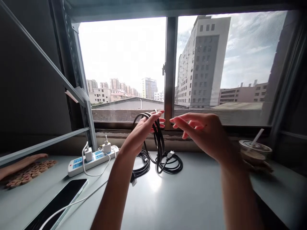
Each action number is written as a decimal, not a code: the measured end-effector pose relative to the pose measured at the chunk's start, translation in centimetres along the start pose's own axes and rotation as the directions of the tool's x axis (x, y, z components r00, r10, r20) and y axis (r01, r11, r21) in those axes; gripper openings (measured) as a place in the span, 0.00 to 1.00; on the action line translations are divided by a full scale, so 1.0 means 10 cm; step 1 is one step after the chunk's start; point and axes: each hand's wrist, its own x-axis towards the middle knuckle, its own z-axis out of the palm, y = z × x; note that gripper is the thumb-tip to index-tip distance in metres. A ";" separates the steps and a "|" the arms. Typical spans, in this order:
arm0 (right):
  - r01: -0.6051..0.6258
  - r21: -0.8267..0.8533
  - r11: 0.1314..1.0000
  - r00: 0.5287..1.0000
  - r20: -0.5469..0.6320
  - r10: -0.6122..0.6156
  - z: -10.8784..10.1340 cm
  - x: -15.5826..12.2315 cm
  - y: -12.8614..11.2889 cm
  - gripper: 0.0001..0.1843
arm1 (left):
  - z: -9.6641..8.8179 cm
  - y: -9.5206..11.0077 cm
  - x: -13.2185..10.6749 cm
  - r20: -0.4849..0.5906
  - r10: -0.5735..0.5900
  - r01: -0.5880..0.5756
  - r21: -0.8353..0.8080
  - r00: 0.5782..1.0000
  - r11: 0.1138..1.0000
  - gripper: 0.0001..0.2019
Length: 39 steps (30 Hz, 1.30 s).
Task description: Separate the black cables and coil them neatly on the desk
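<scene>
We had our left hand (141, 132) clasped around loops of the black cable (160, 143) at mid-frame, lifted before the window, and the rest of it trailed down to coils on the grey table (182, 198) just below. Our right hand (201, 131) hovered just beside, fingers spread wide, holding nothing. At lower left lay a power strip (92, 159) and a phone (59, 201), and a lidded cup (255, 151) stood at the right.

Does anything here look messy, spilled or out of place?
Only the black cable: some loops hang from the left hand, the rest lies in an untidy heap on the table. Nothing looks spilled.
</scene>
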 end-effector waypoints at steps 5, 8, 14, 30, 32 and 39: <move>-0.086 0.058 0.995 0.976 0.204 0.072 0.34 0.11 0.14 0.27 | 0.17 -0.03 0.04 0.035 -0.067 0.068 -0.036 0.997 0.997 0.25; -0.188 0.310 0.932 0.955 0.280 0.099 0.48 0.15 0.23 0.28 | 0.21 -0.08 0.07 0.085 -0.072 0.080 -0.093 0.994 0.992 0.23; -0.329 0.548 0.769 0.944 0.188 0.270 0.24 0.17 0.25 0.21 | 0.06 -0.05 0.07 0.032 0.007 -0.005 -0.066 0.999 0.998 0.16; -0.291 0.677 0.676 0.858 -0.128 0.498 -0.65 -0.12 0.19 0.13 | -0.75 -0.36 0.24 -0.718 0.243 -0.215 0.132 0.653 0.968 0.18; -0.336 0.672 0.660 0.877 -0.032 0.479 -0.59 -0.09 0.14 0.11 | -0.76 -0.37 0.24 -0.696 0.223 -0.170 0.146 0.682 0.975 0.21; -0.253 0.160 0.954 0.843 -0.448 0.298 -0.31 -0.07 -0.07 0.18 | -0.60 -0.24 0.20 -0.749 0.231 -0.244 0.096 0.621 0.965 0.27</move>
